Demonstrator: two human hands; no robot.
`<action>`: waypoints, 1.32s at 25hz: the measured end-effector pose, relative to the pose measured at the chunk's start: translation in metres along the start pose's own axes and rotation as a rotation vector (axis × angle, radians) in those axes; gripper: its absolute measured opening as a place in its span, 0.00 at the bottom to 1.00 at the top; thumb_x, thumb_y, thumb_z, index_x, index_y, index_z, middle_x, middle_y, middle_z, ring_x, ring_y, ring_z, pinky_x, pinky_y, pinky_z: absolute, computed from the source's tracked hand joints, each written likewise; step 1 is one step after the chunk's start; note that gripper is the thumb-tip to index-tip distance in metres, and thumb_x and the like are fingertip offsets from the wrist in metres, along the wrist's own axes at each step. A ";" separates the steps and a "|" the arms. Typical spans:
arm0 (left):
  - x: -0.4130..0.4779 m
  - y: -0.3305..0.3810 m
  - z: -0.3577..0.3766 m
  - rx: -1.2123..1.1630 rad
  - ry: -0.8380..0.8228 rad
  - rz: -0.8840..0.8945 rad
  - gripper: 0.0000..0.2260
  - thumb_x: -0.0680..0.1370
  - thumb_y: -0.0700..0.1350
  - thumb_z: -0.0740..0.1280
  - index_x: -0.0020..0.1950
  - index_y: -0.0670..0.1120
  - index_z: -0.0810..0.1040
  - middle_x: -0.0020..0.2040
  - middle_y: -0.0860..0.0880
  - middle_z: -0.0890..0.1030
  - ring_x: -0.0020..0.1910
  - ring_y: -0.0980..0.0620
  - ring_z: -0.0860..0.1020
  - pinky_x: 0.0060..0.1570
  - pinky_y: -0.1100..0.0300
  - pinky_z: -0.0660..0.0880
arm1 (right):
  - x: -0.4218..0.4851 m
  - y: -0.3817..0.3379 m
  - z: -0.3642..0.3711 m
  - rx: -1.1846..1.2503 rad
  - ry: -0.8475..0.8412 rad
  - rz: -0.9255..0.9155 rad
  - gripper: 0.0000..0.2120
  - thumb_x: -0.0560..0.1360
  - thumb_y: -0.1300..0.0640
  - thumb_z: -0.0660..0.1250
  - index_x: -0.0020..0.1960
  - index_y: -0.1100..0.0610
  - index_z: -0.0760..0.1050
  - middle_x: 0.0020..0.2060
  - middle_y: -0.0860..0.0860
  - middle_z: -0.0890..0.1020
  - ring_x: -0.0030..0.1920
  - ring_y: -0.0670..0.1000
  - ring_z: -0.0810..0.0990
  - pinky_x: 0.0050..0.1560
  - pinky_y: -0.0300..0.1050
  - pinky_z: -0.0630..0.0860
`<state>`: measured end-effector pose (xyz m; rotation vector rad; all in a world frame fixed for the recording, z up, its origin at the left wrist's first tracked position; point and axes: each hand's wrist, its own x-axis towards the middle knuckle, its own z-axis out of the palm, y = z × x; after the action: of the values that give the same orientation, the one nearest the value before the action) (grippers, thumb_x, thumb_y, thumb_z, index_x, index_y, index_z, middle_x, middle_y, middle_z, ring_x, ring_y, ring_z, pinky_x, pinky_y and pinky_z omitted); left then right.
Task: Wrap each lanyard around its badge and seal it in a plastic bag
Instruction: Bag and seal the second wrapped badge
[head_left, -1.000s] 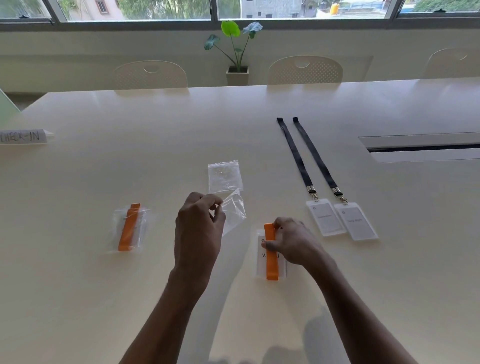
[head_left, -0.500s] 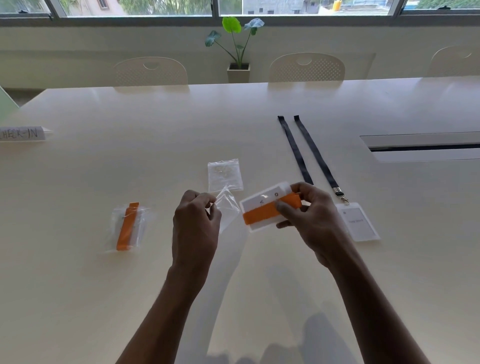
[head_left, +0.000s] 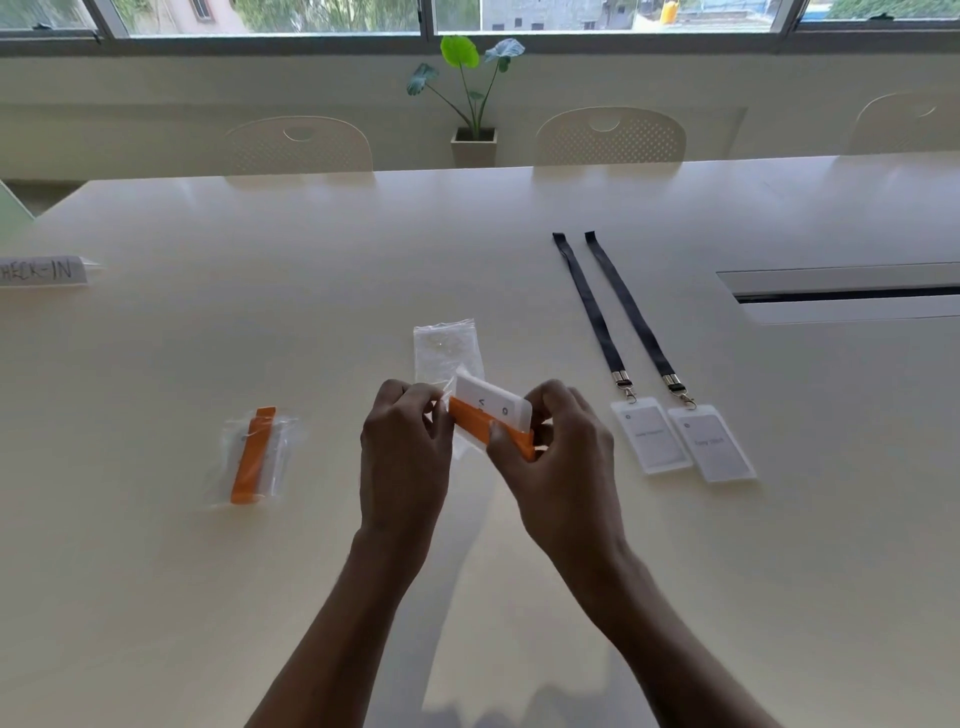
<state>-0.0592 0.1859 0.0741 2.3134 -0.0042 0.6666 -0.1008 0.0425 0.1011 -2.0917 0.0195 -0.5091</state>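
Mid-frame, the right hand (head_left: 561, 462) gripped the white card badge wrapped in orange lanyard (head_left: 491, 402); the left hand (head_left: 405, 457) pinched a clear plastic bag (head_left: 464, 448).

2 bare arms in shot: the left forearm (head_left: 343, 623) and the right forearm (head_left: 660, 623) rise from the bottom edge and angle inward, so the 2 hands meet at the centre. The left hand (head_left: 405, 447) shows its back to the camera, fingers curled, thumb and fingertips pinching the edge of a clear bag (head_left: 461, 448). The right hand (head_left: 561, 457) is knuckles up with the wrist slightly bent, fingers curled behind the far end of the wrapped badge (head_left: 491, 410), thumb pressed on its near orange edge. The hands are just beside each other; whether they touch is unclear.
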 end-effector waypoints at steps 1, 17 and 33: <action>0.000 0.001 0.000 -0.012 0.008 0.001 0.07 0.79 0.40 0.74 0.56 0.39 0.85 0.49 0.44 0.83 0.39 0.54 0.79 0.43 0.65 0.80 | -0.003 0.001 0.003 -0.011 -0.011 0.003 0.14 0.75 0.52 0.77 0.46 0.51 0.71 0.43 0.47 0.77 0.40 0.43 0.79 0.38 0.34 0.80; -0.021 0.006 0.000 -0.051 -0.166 0.157 0.08 0.80 0.38 0.73 0.58 0.39 0.86 0.50 0.46 0.83 0.41 0.52 0.82 0.45 0.63 0.80 | -0.016 0.026 0.020 0.310 -0.044 0.313 0.13 0.75 0.53 0.78 0.45 0.57 0.75 0.39 0.49 0.81 0.40 0.44 0.86 0.31 0.39 0.84; -0.035 0.012 0.013 -0.076 -0.238 0.081 0.05 0.80 0.41 0.73 0.55 0.44 0.87 0.48 0.50 0.83 0.41 0.56 0.81 0.46 0.63 0.81 | -0.022 0.043 0.019 0.255 -0.136 0.360 0.12 0.76 0.54 0.77 0.50 0.53 0.74 0.43 0.47 0.84 0.43 0.36 0.85 0.36 0.30 0.78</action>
<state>-0.0859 0.1622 0.0578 2.3153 -0.2296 0.4199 -0.1055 0.0389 0.0491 -1.8143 0.2357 -0.1415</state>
